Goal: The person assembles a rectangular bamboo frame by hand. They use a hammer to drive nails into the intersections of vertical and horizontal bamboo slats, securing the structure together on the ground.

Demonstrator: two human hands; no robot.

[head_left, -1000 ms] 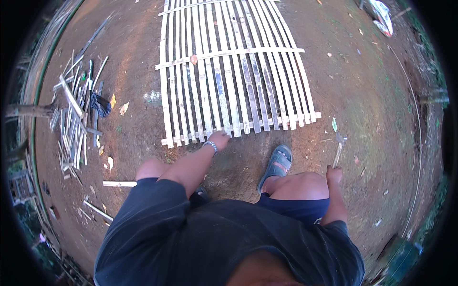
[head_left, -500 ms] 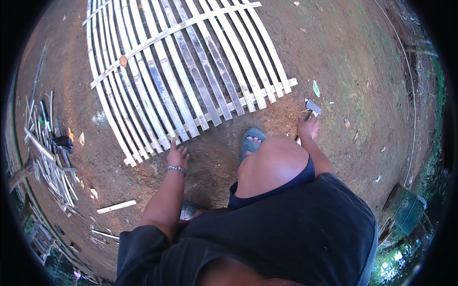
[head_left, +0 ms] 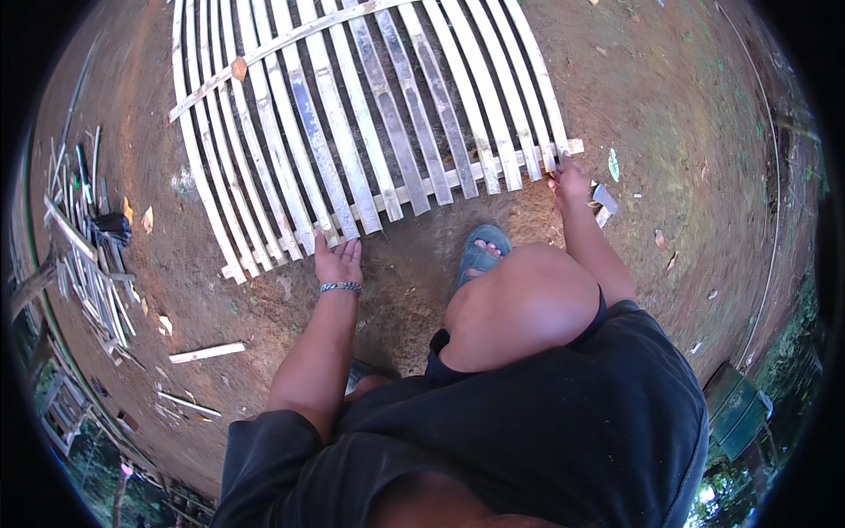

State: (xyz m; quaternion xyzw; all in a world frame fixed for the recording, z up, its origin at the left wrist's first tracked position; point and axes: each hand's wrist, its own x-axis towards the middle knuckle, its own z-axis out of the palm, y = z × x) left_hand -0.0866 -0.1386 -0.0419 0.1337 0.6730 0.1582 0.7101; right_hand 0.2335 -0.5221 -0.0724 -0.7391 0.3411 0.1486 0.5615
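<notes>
A panel of long pale slats (head_left: 359, 180), some of them grey and stained, lies on the ground ahead of me, joined by crosspieces. My left hand (head_left: 339, 264), palm up with fingers stretched out, reaches the slat ends at the near edge; its fingertips touch or sit just under them. At the panel's near right corner, the fingers of my right hand (head_left: 572, 183) close round the end of a slat by the crosspiece. Just right of that hand, a tool with a flat grey blade (head_left: 605, 199) lies on the ground, its handle mostly hidden by my forearm.
At the left is a heap of thin sticks (head_left: 92, 264) with a black plastic bag (head_left: 112, 230). Loose wood strips (head_left: 208, 353) lie nearer me. A dry leaf (head_left: 238, 69) rests on the panel. A green container (head_left: 739, 412) stands at the lower right. My sandalled foot (head_left: 482, 255) is near the panel.
My right hand has left the bladed tool and moved up to the panel's corner, closing on a slat end. The left hand stays at the slat ends, fingers now further under them.
</notes>
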